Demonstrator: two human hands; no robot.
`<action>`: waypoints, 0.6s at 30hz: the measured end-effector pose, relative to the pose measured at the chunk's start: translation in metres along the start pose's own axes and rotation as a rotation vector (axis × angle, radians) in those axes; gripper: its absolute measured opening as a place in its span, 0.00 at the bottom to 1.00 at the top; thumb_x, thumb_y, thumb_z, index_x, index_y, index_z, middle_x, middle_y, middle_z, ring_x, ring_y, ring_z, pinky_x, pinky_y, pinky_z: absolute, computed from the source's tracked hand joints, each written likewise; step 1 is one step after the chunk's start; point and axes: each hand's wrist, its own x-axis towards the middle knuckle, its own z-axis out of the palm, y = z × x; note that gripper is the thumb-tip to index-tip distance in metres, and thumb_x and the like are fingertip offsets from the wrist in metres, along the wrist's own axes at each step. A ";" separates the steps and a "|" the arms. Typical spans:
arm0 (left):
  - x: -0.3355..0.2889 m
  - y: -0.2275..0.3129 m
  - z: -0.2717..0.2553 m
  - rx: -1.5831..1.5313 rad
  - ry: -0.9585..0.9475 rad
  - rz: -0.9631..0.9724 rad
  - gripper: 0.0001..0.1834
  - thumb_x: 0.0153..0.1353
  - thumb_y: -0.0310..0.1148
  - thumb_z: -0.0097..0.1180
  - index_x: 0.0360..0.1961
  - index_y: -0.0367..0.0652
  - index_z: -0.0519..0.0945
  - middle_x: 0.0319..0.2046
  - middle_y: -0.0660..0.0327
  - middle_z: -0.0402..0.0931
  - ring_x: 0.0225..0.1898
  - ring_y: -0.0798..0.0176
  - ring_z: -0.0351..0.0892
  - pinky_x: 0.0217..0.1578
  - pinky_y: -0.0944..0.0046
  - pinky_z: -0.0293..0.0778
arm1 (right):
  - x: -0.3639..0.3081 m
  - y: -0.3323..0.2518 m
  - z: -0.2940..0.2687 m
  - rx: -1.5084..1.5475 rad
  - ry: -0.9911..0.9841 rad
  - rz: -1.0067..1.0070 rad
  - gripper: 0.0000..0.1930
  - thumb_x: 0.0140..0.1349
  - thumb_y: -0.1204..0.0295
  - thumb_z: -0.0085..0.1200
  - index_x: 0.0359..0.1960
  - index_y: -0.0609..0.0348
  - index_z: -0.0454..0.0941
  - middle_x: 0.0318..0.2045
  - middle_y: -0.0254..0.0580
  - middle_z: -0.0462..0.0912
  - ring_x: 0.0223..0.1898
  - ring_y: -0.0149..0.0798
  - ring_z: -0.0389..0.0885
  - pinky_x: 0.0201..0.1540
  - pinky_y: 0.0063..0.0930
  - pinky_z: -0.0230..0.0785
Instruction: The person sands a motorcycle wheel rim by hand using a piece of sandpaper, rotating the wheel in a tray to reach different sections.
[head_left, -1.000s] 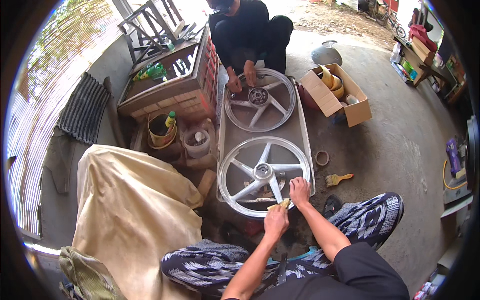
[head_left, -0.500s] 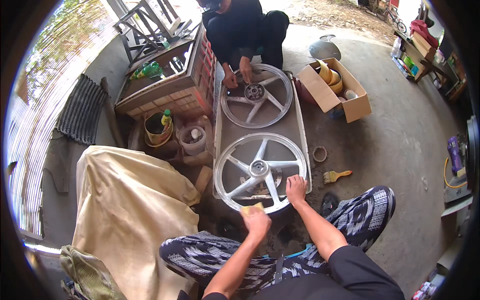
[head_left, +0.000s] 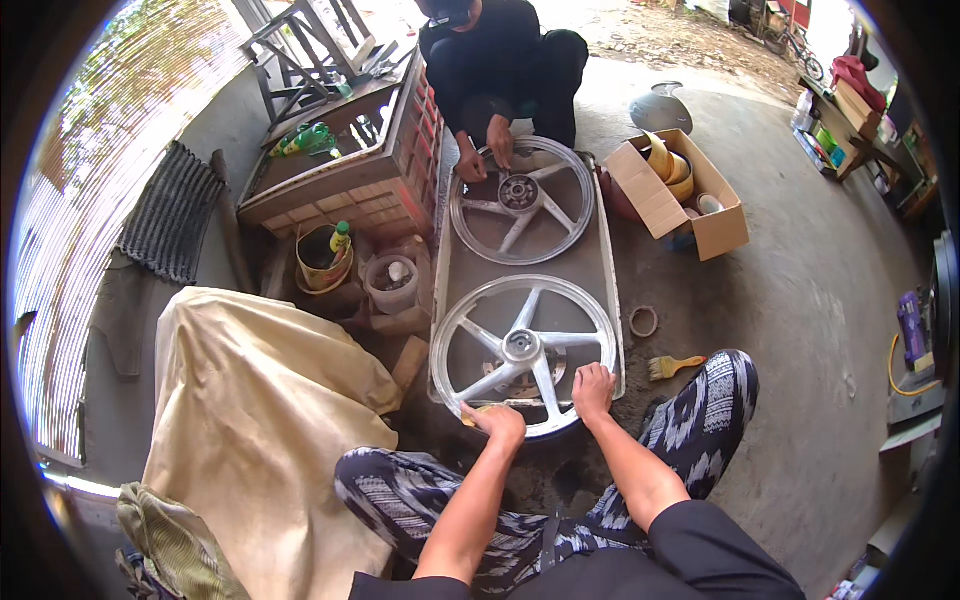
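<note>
A silver spoked wheel rim (head_left: 525, 347) lies flat on a grey board (head_left: 603, 262) in front of me. My left hand (head_left: 497, 421) presses a small yellowish pad against the rim's near edge. Beside it, my right hand (head_left: 593, 388) rests on the same near edge and steadies the rim. A second spoked rim (head_left: 521, 200) lies farther along the board. Another person in dark clothes crouches behind it with both hands (head_left: 485, 150) on its far-left edge.
A cardboard box (head_left: 680, 195) of yellow tape rolls stands at the right, with a tape ring (head_left: 643, 321) and a paintbrush (head_left: 674, 366) on the concrete. Left of the board are a bucket (head_left: 322, 262), a plastic tub (head_left: 392, 283), a wooden crate (head_left: 345, 170) and a cloth-covered mound (head_left: 255, 420).
My left hand, with the pad, slid along the near rim edge to the left and back. My right hand stayed on the rim. The view shifted slightly.
</note>
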 end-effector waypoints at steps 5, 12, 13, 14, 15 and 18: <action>-0.026 0.026 0.016 0.009 0.029 0.099 0.19 0.68 0.35 0.46 0.52 0.44 0.86 0.54 0.53 0.82 0.62 0.36 0.74 0.67 0.20 0.20 | 0.004 -0.003 0.007 -0.051 0.011 -0.003 0.05 0.64 0.67 0.55 0.35 0.52 0.81 0.38 0.38 0.78 0.46 0.44 0.76 0.51 0.44 0.63; 0.015 -0.027 0.021 0.234 0.332 -0.151 0.19 0.69 0.35 0.45 0.49 0.42 0.87 0.54 0.53 0.82 0.61 0.48 0.77 0.66 0.15 0.33 | 0.000 -0.005 0.004 0.006 -0.011 -0.001 0.05 0.66 0.67 0.54 0.36 0.51 0.81 0.38 0.36 0.79 0.46 0.43 0.76 0.51 0.45 0.63; 0.004 -0.032 -0.011 0.102 0.033 0.047 0.19 0.69 0.34 0.45 0.51 0.41 0.86 0.56 0.52 0.81 0.63 0.46 0.76 0.65 0.15 0.33 | 0.001 -0.003 0.004 0.024 0.012 0.001 0.05 0.66 0.67 0.54 0.37 0.51 0.81 0.39 0.36 0.79 0.47 0.43 0.76 0.51 0.44 0.63; 0.014 -0.024 0.006 0.138 0.033 -0.010 0.19 0.69 0.34 0.45 0.52 0.44 0.86 0.55 0.56 0.82 0.63 0.46 0.75 0.66 0.15 0.33 | -0.003 -0.003 0.005 0.024 0.001 0.013 0.05 0.66 0.67 0.54 0.37 0.51 0.81 0.39 0.36 0.79 0.47 0.43 0.76 0.51 0.43 0.62; 0.004 -0.013 0.014 0.143 0.057 -0.008 0.19 0.69 0.34 0.45 0.51 0.44 0.86 0.55 0.58 0.82 0.63 0.46 0.75 0.66 0.15 0.32 | -0.003 -0.006 0.005 0.029 -0.008 0.018 0.05 0.66 0.67 0.54 0.37 0.51 0.81 0.39 0.36 0.79 0.47 0.42 0.76 0.51 0.43 0.62; -0.025 0.013 0.012 0.043 -0.005 0.080 0.20 0.68 0.34 0.44 0.51 0.40 0.85 0.57 0.52 0.80 0.66 0.39 0.70 0.67 0.17 0.28 | -0.002 0.004 0.006 0.010 0.001 0.022 0.06 0.66 0.67 0.54 0.38 0.51 0.81 0.39 0.35 0.79 0.47 0.42 0.76 0.51 0.41 0.62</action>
